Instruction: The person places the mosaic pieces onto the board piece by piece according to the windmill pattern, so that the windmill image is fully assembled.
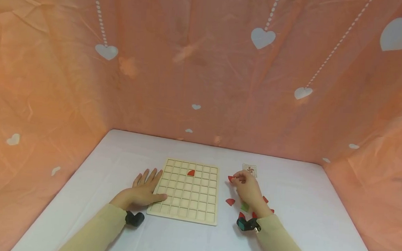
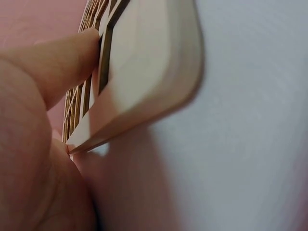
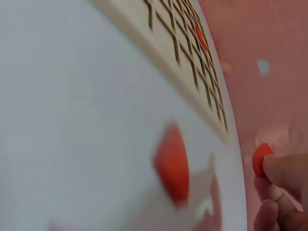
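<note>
A wooden grid board (image 1: 181, 215) lies on the table, with one red quarter-circle piece (image 1: 191, 173) in a cell of an upper row. My left hand (image 1: 143, 191) rests at the board's left edge, fingers spread and straight, the thumb lying over the lower left cells. In the left wrist view that thumb (image 2: 62, 62) touches the board's top face. To the right of the board, my right hand (image 1: 249, 188) pinches another red piece (image 3: 260, 160) between thumb and fingers, raised above the table. Below it a loose red quarter-circle piece (image 1: 230, 201) lies near the board's right side.
A small pattern card (image 1: 252, 168) with a red figure on a grid lies behind my right hand. Under my right wrist are a green piece (image 1: 244, 207) and several more red pieces, partly hidden. An orange curtain (image 1: 203, 83) with hearts surrounds the white table (image 1: 124, 144).
</note>
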Motion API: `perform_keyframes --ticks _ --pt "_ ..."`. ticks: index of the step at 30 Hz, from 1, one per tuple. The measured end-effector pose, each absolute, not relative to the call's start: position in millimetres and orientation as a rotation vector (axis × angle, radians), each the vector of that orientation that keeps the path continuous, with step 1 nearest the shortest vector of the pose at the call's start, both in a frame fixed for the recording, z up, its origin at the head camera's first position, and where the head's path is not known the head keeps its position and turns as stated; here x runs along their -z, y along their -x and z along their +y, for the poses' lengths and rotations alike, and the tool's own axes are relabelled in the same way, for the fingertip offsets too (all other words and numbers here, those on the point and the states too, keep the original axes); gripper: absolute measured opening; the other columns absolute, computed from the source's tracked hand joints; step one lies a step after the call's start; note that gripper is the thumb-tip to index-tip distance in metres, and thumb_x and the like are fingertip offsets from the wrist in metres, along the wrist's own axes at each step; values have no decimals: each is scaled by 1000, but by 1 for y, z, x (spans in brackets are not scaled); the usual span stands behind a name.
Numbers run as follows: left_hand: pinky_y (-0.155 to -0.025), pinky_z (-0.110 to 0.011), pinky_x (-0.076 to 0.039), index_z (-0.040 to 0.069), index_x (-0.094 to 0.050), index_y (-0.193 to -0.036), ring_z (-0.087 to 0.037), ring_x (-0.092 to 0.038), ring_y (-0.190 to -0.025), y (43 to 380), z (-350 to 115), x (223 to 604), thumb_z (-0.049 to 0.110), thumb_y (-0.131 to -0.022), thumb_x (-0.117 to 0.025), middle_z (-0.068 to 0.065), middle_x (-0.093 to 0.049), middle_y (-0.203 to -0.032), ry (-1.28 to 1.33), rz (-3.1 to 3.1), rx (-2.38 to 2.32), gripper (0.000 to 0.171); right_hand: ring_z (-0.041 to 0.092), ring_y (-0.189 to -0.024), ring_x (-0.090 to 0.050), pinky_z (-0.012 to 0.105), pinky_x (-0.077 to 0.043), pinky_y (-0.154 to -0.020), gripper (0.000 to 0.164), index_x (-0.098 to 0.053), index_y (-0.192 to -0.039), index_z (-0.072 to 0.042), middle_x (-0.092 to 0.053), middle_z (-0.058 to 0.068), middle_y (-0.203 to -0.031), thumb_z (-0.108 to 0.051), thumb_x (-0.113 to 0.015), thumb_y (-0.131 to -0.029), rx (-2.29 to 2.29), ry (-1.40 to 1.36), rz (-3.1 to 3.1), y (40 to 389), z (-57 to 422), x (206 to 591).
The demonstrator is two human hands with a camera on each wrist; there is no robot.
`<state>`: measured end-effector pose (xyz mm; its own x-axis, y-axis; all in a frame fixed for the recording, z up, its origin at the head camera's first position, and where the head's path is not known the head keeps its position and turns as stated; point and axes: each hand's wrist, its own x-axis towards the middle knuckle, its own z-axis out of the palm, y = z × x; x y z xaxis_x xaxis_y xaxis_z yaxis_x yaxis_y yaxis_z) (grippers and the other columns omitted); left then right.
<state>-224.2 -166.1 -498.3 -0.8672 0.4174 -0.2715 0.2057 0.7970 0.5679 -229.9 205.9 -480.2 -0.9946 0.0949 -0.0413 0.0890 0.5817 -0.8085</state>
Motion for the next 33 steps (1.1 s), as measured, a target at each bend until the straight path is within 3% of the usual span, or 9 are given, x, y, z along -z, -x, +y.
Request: perform_keyframes --ticks 16,33 --pt "-110 -55 15 3 0 -154 -39 21 -142 226 -166 499 57 -91 -55 -20 10 -159 -464 2604 -748 100 16 -78 -53 31 -45 -68 5 -62 -96 -12 -58 0 -85 -16 -64 -94 -1433 -180 -2799 237 115 490" --pt "-110 -55 14 4 -1 -155 -39 20 -142 226 -166 500 58 -90 -55 -20 8 -159 -459 2611 -750 100 11 -69 -53 30 -46 -63 7 -64 -92 -14 -59 -6 -77 -18 -68 -89 -1269 -66 -2790 245 76 502"
